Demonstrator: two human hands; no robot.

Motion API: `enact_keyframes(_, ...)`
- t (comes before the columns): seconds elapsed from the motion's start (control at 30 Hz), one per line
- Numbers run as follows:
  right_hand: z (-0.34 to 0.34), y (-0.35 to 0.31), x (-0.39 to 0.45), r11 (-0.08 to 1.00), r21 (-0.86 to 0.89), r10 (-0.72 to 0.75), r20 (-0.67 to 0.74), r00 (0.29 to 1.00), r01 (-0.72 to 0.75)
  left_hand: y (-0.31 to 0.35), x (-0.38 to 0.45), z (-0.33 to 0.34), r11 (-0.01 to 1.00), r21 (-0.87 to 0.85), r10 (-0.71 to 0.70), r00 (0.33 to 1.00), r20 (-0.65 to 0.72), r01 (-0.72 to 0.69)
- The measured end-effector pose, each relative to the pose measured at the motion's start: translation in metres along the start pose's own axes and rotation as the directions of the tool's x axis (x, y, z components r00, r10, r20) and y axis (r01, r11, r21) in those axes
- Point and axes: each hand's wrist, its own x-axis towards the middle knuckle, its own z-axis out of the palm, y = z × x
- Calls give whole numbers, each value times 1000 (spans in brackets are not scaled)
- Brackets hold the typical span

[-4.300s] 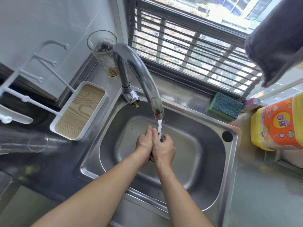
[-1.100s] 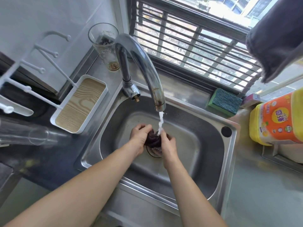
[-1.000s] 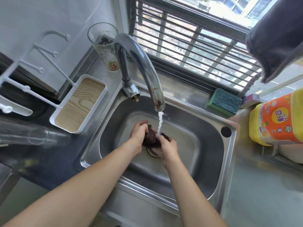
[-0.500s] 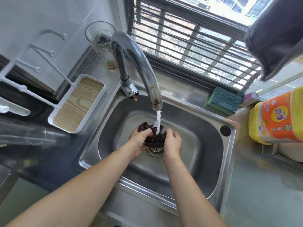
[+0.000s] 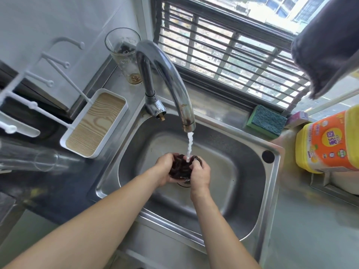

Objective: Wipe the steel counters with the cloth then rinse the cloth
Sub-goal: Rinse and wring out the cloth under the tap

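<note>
A dark brown cloth, bunched and wet, sits between both my hands over the drain of the steel sink. My left hand grips its left side with curled fingers. My right hand grips its right side. Water runs from the curved steel tap straight onto the top of the cloth. The steel counter lies right of the sink.
A green sponge lies on the sill behind the sink, a yellow-orange detergent tub to its right. A tall glass stands behind the tap. A white rack with a wood-grain tray sits left. A grey towel hangs top right.
Both hands have kept kneading the cloth under the stream; the bundle has gone from spread between the hands to bunched tighter, a little lower over the drain.
</note>
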Motion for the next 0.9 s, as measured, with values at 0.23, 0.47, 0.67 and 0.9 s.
enact_keyframes(0.23, 4, 2, 8, 979, -180, 64, -150, 987, -91, -4, 7, 11, 965, 166, 231, 958, -169, -204)
enact_keyframes(0.47, 4, -3, 6, 908, -394, 148, -25, 989, -146, -9, 3, 14, 669, 718, 381, 918, -110, -192)
enact_keyframes(0.67, 4, 14, 10, 987, -159, -41, -208, 977, 7, -15, 8, 18, 952, 217, 216, 976, 15, -214)
enact_keyframes(0.9, 11, -2, 10, 955, -291, 19, -133, 991, -58, -16, 11, 24, 941, 205, 284, 958, -45, -269)
